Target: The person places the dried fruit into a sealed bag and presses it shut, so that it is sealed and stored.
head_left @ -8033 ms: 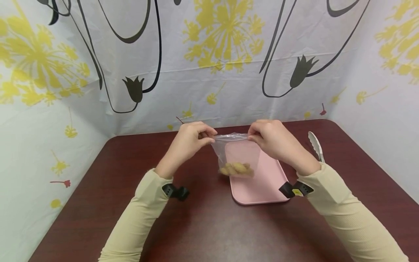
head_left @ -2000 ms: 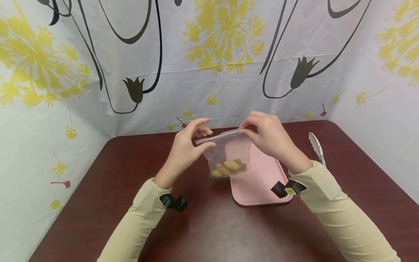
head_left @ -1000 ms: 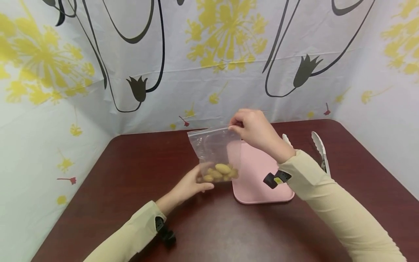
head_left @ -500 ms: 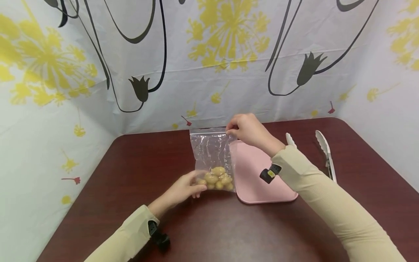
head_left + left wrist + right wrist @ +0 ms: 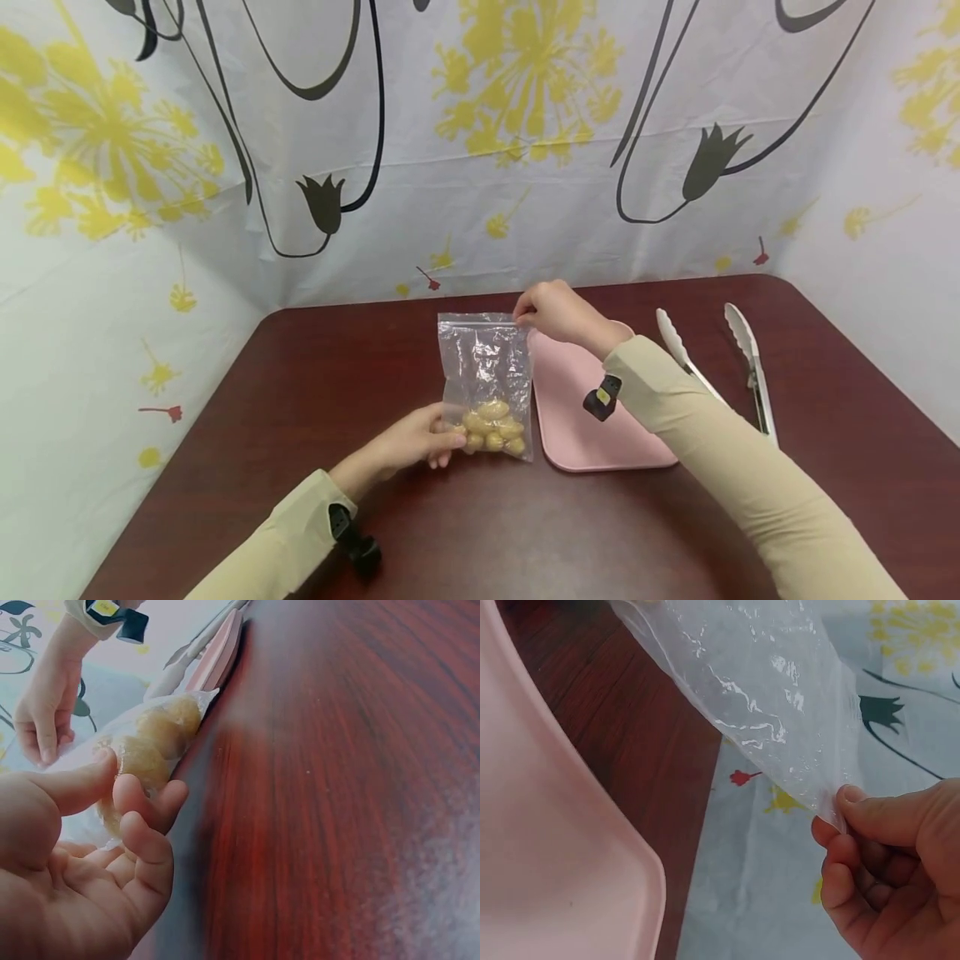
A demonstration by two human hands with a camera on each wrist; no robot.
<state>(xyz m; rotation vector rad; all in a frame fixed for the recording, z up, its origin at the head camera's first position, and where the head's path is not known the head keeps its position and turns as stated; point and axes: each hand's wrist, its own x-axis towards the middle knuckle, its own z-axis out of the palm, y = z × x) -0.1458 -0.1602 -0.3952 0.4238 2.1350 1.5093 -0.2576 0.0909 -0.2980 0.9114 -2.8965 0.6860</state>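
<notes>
A clear zip-top bag point(image 5: 483, 367) with several small yellow potato-like pieces point(image 5: 493, 425) at its bottom stands left of the pink tray in the head view. My right hand point(image 5: 558, 312) pinches its top right corner; the right wrist view shows thumb and fingertips on the plastic point(image 5: 780, 690). Down at the lower left side of the bag, my left hand point(image 5: 412, 437) holds it, thumb in front and fingers behind. In the left wrist view, that thumb point(image 5: 82, 780) presses against the yellow pieces point(image 5: 142, 761) through the plastic.
The pink tray point(image 5: 558, 433) lies right of the bag, partly under my right forearm. Farther right, metal tongs with pale scalloped tips point(image 5: 742, 333) lie spread on the dark red table point(image 5: 360, 358). A patterned cloth point(image 5: 405, 167) hangs behind the table.
Earlier both hands pinched the bag's top edge. My left hand let go there and took hold of its lower left side. The bag has moved left and down, off the tray.
</notes>
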